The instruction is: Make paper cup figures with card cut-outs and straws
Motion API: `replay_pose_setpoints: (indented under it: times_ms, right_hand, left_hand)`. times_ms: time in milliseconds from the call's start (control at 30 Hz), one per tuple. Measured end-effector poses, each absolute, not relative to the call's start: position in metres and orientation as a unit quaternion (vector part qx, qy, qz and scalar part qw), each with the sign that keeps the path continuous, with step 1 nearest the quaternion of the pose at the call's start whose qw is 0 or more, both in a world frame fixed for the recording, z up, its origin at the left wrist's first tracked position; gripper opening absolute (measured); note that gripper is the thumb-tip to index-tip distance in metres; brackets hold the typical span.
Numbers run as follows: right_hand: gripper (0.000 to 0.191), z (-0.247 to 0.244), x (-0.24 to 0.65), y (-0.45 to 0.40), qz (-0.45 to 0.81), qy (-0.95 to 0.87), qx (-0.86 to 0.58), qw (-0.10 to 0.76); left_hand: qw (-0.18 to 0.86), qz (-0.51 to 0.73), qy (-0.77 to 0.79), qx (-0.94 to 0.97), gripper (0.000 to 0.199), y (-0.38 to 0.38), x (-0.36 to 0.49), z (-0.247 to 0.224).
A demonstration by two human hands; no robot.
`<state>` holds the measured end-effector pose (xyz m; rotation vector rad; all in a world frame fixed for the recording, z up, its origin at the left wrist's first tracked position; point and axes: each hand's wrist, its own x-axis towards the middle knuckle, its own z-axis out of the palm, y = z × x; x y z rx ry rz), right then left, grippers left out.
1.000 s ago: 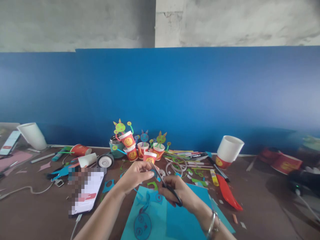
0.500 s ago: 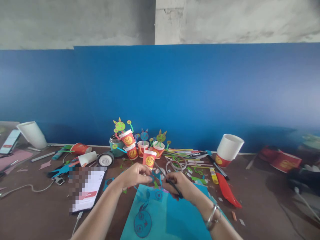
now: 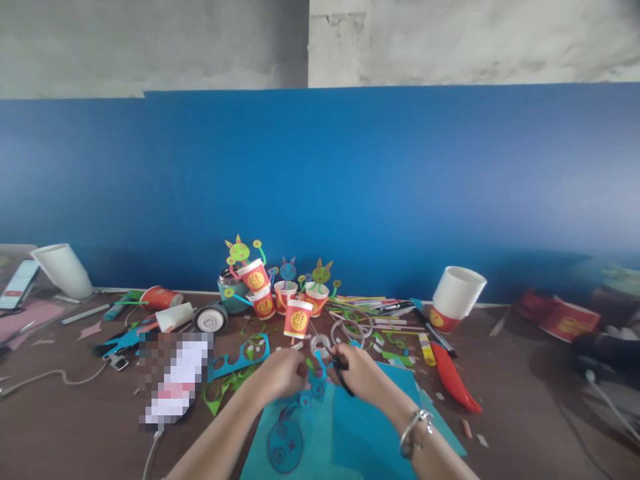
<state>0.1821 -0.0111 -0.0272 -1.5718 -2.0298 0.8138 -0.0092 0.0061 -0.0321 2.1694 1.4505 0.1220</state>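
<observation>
My right hand [image 3: 354,369] grips black-handled scissors [image 3: 342,377], with the blades pointing up and to the left. My left hand [image 3: 285,375] is closed, its fingertips pinching a small blue paper piece [image 3: 318,383] that has a round drawing on it. This piece is close beside the scissors; whether the blades touch it cannot be made out. Under both hands lie blue paper sheets [image 3: 373,437]. A long-eared rabbit head drawing [image 3: 286,445] shows on the left part of the paper.
Red-and-white paper cups [image 3: 299,319] with paper rabbit figures stand behind my hands. A phone [image 3: 180,383] lies left, near a cut blue strip [image 3: 243,360] and green scraps [image 3: 220,393]. On the right are a glue stick [image 3: 427,349], a red curved object [image 3: 455,380] and stacked cups [image 3: 457,300].
My left hand has shifted right and slightly down, its fingers more curled. The scissors stay in my right hand. The blue strip and green scraps by my left arm now show more.
</observation>
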Motion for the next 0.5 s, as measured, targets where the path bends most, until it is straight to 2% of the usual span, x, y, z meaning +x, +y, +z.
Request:
replay_pose_setpoints:
  times_ms: [133, 267, 333, 433, 500]
  right_hand:
    - [0.007, -0.031, 0.182, -0.010, 0.315, -0.726, -0.567, 0.231]
    - [0.008, -0.033, 0.182, -0.010, 0.328, -0.719, -0.564, 0.241]
    - [0.007, -0.033, 0.181, -0.010, 0.332, -0.716, -0.564, 0.244]
    - [0.008, -0.034, 0.180, -0.011, 0.330, -0.714, -0.563, 0.252]
    - [0.006, -0.034, 0.180, -0.011, 0.332, -0.715, -0.559, 0.258]
  left_hand:
    - [0.242, 0.037, 0.565, 0.788, 0.026, -0.001, 0.000, -0.034]
    - [0.244, 0.027, 0.559, 0.792, 0.012, -0.006, 0.006, -0.028]
    - [0.238, 0.034, 0.558, 0.794, 0.019, -0.008, 0.006, -0.026]
    - [0.235, 0.042, 0.558, 0.794, 0.043, -0.009, 0.005, -0.027]
    - [0.241, 0.047, 0.554, 0.795, 0.044, -0.010, 0.005, -0.029]
